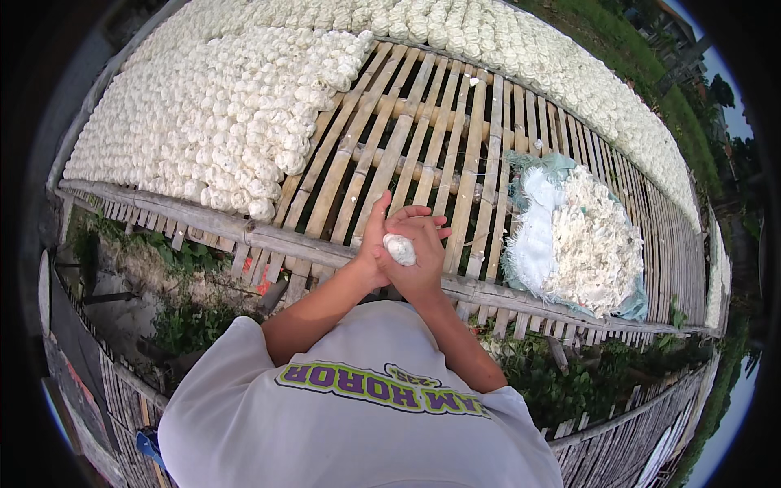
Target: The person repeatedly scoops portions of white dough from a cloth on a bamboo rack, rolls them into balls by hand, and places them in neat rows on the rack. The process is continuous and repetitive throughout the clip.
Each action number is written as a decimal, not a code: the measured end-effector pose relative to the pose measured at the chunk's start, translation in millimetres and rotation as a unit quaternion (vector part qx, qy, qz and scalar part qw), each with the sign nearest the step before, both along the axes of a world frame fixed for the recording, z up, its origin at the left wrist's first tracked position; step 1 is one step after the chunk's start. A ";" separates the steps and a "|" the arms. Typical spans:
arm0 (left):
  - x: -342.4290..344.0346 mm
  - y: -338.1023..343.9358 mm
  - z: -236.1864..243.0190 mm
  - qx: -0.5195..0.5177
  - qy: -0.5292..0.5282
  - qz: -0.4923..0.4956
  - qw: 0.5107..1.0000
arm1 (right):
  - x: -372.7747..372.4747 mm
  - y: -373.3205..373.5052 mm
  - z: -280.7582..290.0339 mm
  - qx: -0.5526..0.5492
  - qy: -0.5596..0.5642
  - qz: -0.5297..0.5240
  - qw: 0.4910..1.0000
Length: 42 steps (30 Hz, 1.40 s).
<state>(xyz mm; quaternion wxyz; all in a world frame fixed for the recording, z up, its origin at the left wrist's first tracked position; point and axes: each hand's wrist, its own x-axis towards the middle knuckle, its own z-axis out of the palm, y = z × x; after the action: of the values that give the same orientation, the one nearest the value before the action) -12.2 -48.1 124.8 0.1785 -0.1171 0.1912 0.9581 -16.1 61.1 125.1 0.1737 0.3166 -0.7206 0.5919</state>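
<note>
A small white doughy lump sits between my two hands, in front of my chest and over the near edge of the bamboo rack. My left hand presses against its left side, with one digit pointing up and away. From the right, my right hand cups the same lump, its fingers stretching across toward the left hand. To the right, a heap of moist white shredded mass rests on a woven sack. Rows of similar white lumps cover the left part of the rack.
The slatted bamboo rack has gaps between its strips and a pole along its near edge. The sack has frayed edges. More white lumps line the far side. Behind me stands another bamboo rack, with plants between.
</note>
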 end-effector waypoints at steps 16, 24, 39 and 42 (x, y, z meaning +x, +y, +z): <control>-6.8 -14.2 4.5 -0.037 0.007 -0.112 0.993 | 5.3 3.9 -1.4 0.003 0.036 0.030 0.999; 2.9 1.6 1.1 -0.016 -0.046 0.051 0.998 | 3.7 -0.2 1.4 -0.001 -0.015 -0.011 1.000; 1.7 -12.7 -0.4 0.080 0.008 -0.107 0.991 | 4.7 -1.3 3.9 0.006 0.060 0.028 0.998; 3.5 -10.7 2.5 0.068 -0.008 -0.091 0.994 | 1.2 0.8 4.3 0.038 0.072 0.021 0.996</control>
<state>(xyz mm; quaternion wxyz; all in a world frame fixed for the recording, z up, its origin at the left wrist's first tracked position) -8.8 -58.8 127.3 0.2737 -0.0949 0.1340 0.9477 -14.8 61.9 129.4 0.2008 0.3795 -0.7213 0.5434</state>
